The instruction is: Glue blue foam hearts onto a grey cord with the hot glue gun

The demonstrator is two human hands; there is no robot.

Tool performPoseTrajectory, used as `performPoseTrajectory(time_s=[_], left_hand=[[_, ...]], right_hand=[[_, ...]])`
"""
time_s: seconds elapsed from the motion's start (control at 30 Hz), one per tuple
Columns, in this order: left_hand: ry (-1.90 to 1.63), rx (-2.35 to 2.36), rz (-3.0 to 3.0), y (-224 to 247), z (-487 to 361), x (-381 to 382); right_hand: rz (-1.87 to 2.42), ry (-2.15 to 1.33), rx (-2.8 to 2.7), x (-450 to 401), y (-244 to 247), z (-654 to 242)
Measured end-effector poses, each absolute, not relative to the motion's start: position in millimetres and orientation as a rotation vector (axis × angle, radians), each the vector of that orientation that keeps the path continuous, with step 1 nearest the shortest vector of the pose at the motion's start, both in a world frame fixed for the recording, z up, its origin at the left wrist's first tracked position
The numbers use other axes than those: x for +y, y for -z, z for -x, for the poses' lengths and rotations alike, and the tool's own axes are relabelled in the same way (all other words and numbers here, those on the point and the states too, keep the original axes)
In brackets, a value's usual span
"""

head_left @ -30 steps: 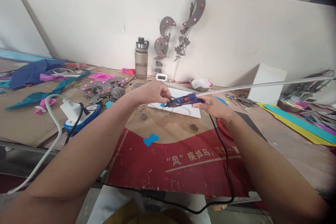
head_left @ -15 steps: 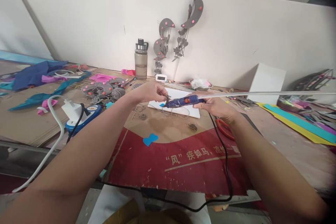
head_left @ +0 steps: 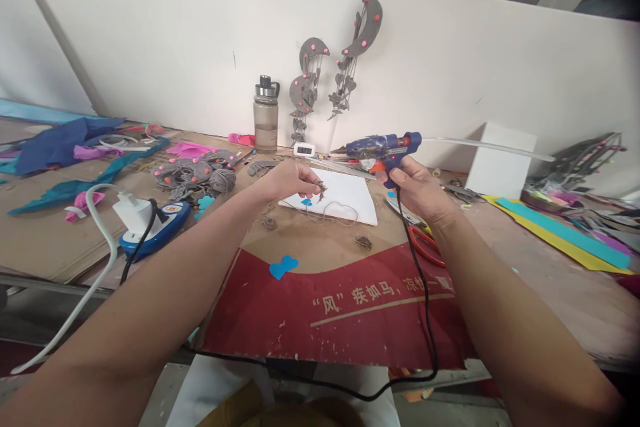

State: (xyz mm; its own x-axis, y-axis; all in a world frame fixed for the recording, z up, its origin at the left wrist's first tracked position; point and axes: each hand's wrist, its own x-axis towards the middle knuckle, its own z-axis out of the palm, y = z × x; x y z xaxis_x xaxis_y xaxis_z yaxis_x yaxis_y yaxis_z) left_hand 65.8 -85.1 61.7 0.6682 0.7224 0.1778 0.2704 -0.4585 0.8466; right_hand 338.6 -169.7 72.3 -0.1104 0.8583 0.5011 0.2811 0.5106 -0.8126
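A gluing step appears to be in hand. The blue plastic glue gun (head_left: 373,146), with a long clear glue stick (head_left: 480,143) at its rear, is gripped in the closed right hand (head_left: 419,192); its nozzle (head_left: 341,151) is pointed left, apart from the work. A small ragged brown-grey piece (head_left: 321,191), material unclear, is pinched by the nearly closed left hand (head_left: 291,181) over the flat white rectangular board (head_left: 367,199). A thin grey cord (head_left: 345,205) is seen looped on the board. Any glue on the piece cannot be made out. Next, a steady pinch and accurate placing would be called for, nozzle well clear.
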Motion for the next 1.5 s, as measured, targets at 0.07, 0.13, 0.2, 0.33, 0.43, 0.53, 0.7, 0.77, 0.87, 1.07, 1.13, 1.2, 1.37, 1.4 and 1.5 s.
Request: performPoseTrajectory(time_s=[0.07, 0.13, 0.2, 0.33, 0.43, 0.53, 0.7, 0.77, 0.87, 1.07, 1.13, 1.2, 1.37, 1.4, 1.5], left_hand=[[-0.647, 0.724, -1.991, -57, -78, -93], [-0.624, 0.69, -1.975, -51, -89, -101], [-0.589, 0.707, -1.996, -47, -98, -108], [-0.593, 0.75, -2.149, -41, -107, -117], [-0.672, 0.769, -2.316, -38, -110, -122], [-0.661, 0.738, -2.347, -36, -113, -126], [-0.598, 0.768, -2.387, -35, -118, -133], [-0.586, 0.764, -2.394, -36, -118, -137], [-0.529, 0.714, -2.375, -35, -119, -141], [-0.444, 0.646, -2.475, -34, -121, -147], [-0.436, 0.607, -2.521, -36, -121, -149], [-0.423, 0.594, -2.535, -38, -120, -151], [-0.368, 0.612, -2.512, -39, -120, -154], [-0.365, 0.6, -2.518, -39, -120, -154], [-0.377, 0.559, -2.518, -39, -121, -155]], right_hand=[[0.958, -0.693, -1.644, -168, -73, -338], [0.932, -0.726, -1.653, -167, -73, -335], [0.911, -0.744, -1.665, -166, -73, -333], [0.895, -0.751, -1.671, -164, -72, -331], [0.888, -0.747, -1.65, -163, -71, -331], [0.878, -0.749, -1.622, -163, -71, -330], [0.884, -0.76, -1.608, -161, -67, -330], [0.891, -0.75, -1.613, -159, -65, -331], [0.917, -0.735, -1.608, -158, -64, -332], [0.969, -0.736, -1.601, -160, -65, -332], [0.949, -0.754, -1.602, -160, -65, -331], [0.925, -0.775, -1.599, -160, -65, -331], [0.923, -0.78, -1.588, -160, -65, -330], [0.924, -0.777, -1.589, -160, -65, -330], [0.931, -0.769, -1.597, -160, -64, -330]])
